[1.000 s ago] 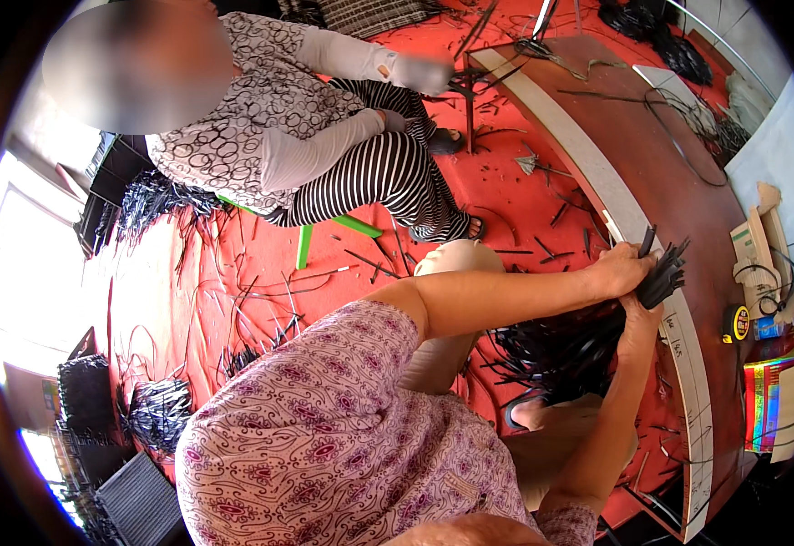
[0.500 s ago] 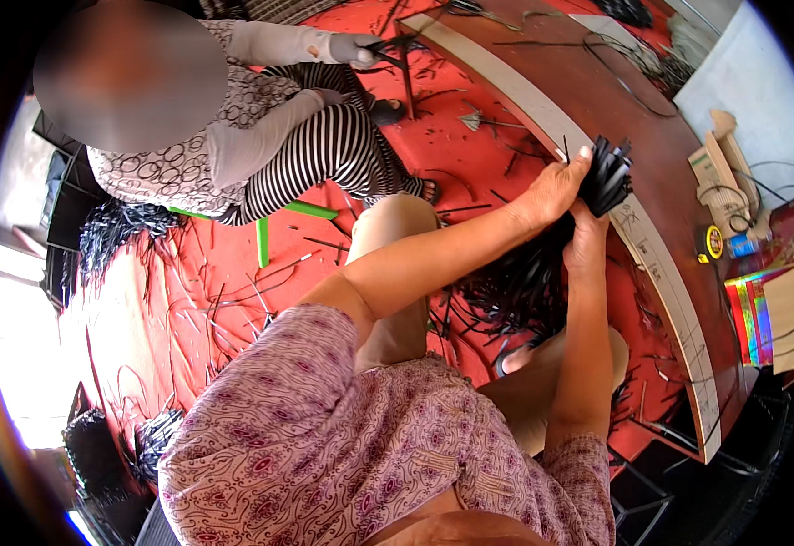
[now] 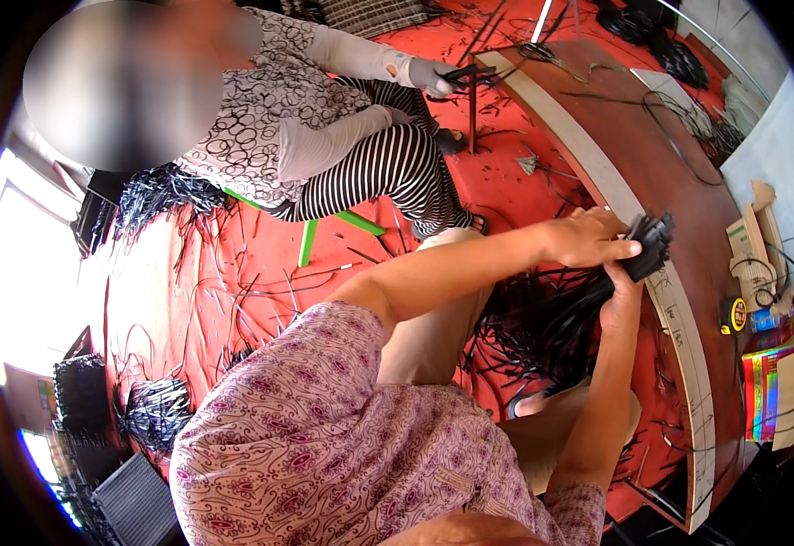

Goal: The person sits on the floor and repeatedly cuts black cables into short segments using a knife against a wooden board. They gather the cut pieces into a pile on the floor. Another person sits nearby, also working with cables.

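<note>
A thick bundle of black strips (image 3: 650,247) is gathered in my hands, its evenly lined-up ends poking out over the curved board's edge. My left hand (image 3: 590,238) grips the bundle from the left, its thumb lying along the strips just below those ends. Slightly nearer, my right hand (image 3: 622,298) is wrapped round the bundle from below; some of its fingers are hidden behind the strips. The long loose tails of the strips (image 3: 556,314) hang down toward the red floor between my knees.
Beside me rises a brown table (image 3: 638,146) with a pale curved edge board (image 3: 679,350). On it lie a yellow tape measure (image 3: 733,316), cardboard pieces (image 3: 754,250) and a colourful box (image 3: 763,393). A co-worker in striped trousers (image 3: 383,173) sits at far left. Strip scraps litter the red floor (image 3: 265,273).
My view has shifted, so the surroundings sit farther right and mostly lower. My left thumb, raised beside the strip ends before, now lies against the bundle. Both hands keep hold.
</note>
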`<action>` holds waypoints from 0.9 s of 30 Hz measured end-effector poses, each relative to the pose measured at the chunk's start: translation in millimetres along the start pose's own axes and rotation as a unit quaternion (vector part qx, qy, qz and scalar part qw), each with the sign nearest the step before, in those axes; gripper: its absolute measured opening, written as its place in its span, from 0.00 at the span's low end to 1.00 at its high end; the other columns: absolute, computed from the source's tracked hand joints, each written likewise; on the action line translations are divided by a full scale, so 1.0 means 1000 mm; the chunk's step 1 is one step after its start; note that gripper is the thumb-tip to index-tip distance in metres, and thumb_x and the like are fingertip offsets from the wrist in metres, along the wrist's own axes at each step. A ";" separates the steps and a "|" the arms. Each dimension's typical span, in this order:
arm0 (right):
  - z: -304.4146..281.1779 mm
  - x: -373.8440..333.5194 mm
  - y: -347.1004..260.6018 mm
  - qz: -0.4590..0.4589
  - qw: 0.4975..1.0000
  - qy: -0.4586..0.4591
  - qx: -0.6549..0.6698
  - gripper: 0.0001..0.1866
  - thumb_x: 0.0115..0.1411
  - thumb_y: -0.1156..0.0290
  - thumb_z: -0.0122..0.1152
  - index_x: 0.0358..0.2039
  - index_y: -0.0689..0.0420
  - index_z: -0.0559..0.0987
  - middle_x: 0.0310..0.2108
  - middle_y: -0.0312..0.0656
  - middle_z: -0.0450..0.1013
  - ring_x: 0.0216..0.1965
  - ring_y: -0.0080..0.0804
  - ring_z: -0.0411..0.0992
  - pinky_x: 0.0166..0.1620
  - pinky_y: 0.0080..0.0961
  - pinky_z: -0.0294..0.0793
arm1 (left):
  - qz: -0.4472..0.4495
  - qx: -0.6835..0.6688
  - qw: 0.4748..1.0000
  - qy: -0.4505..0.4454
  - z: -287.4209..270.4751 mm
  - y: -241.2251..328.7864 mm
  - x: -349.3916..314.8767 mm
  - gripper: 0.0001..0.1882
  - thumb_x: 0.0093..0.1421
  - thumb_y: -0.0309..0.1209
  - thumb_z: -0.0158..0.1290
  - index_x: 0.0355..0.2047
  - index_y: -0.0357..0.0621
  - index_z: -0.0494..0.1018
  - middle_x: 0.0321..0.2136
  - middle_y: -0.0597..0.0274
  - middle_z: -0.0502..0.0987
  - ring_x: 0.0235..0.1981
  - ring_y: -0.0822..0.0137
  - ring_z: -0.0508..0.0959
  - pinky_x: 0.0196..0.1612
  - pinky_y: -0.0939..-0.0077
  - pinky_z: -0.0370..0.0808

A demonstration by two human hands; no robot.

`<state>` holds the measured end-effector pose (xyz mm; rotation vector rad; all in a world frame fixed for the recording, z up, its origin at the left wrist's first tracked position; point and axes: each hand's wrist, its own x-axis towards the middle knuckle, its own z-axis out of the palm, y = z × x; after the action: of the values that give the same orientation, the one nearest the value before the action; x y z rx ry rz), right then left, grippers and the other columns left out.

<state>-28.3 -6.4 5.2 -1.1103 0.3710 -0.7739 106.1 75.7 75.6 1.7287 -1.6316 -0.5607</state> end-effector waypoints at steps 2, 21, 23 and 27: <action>0.009 -0.002 -0.003 0.016 0.998 0.022 0.048 0.11 0.54 0.72 0.63 0.38 0.59 0.75 0.29 0.39 0.73 0.33 0.30 0.72 0.44 0.30 0.71 | 0.072 0.032 0.996 0.051 -0.035 -0.029 -0.018 0.40 0.56 0.61 0.48 0.51 0.35 0.68 0.46 0.44 0.70 0.51 0.47 0.67 0.58 0.59 0.61; -0.033 -0.007 -0.008 0.004 0.982 0.143 0.123 0.08 0.57 0.71 0.61 0.27 0.54 0.70 0.21 0.30 0.60 0.25 0.21 0.60 0.33 0.22 0.66 | -0.016 0.403 0.883 0.242 -0.218 -0.205 -0.025 0.07 0.53 0.29 0.56 0.32 0.44 0.78 0.30 0.60 0.76 0.42 0.60 0.72 0.54 0.62 0.58; -0.037 -0.010 -0.012 -0.025 0.983 0.155 0.093 0.07 0.58 0.71 0.61 0.28 0.54 0.70 0.21 0.30 0.60 0.25 0.22 0.61 0.35 0.22 0.66 | -0.007 0.367 0.911 0.188 -0.208 -0.193 -0.036 0.09 0.53 0.31 0.56 0.33 0.40 0.76 0.26 0.55 0.76 0.36 0.55 0.77 0.45 0.62 0.68; -0.066 -0.012 -0.016 -0.103 0.975 0.162 0.113 0.06 0.57 0.74 0.60 0.30 0.59 0.72 0.22 0.33 0.64 0.27 0.27 0.66 0.40 0.25 0.71 | -0.053 0.287 0.951 0.106 -0.163 -0.149 -0.032 0.15 0.56 0.37 0.55 0.38 0.39 0.76 0.27 0.48 0.77 0.30 0.50 0.79 0.32 0.59 0.74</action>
<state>-83.8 -44.5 -8.8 -0.8155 0.4329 -1.1584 321.1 134.1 72.5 2.2095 -1.6495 0.0772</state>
